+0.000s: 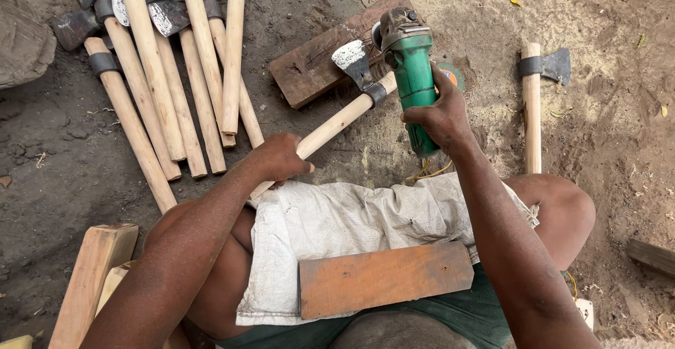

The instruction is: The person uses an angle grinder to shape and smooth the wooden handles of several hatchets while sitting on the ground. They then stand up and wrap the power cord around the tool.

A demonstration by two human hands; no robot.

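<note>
- Nearest the camera: flat wooden board [385, 279], orange-brown, lying across the person's lap on a pale woven sack cloth [330, 222] spread over both thighs.
- Left hand [281, 158] clenched around the pale wooden handle of an axe [342, 118], gripping near the handle's lower end, just above the cloth's edge.
- Axe runs diagonally up and to the right; its dark metal head, with a bright ground patch, rests on a dark wooden block [309, 68] lying on the ground ahead of the knees.
- Right hand [439, 118] wrapped tight round the body of a green angle grinder [411, 75], held upright-tilted with its head end at the axe head. Whether the disc touches the metal cannot be told.
- Yellowish cord [425, 173] shows below the grinder, near the cloth.
- Upper left: pile of finished axes [169, 75], pale handles fanned out side by side, dark heads bunched at the top edge.
- Right of the grinder, well apart: single axe [533, 103] lying on the sandy ground, head upward in view.
- Lower left: light-coloured timber pieces [95, 279] beside the left forearm.
- Ground [619, 180] is bare earth, darker on the left, sandy on the right.
</note>
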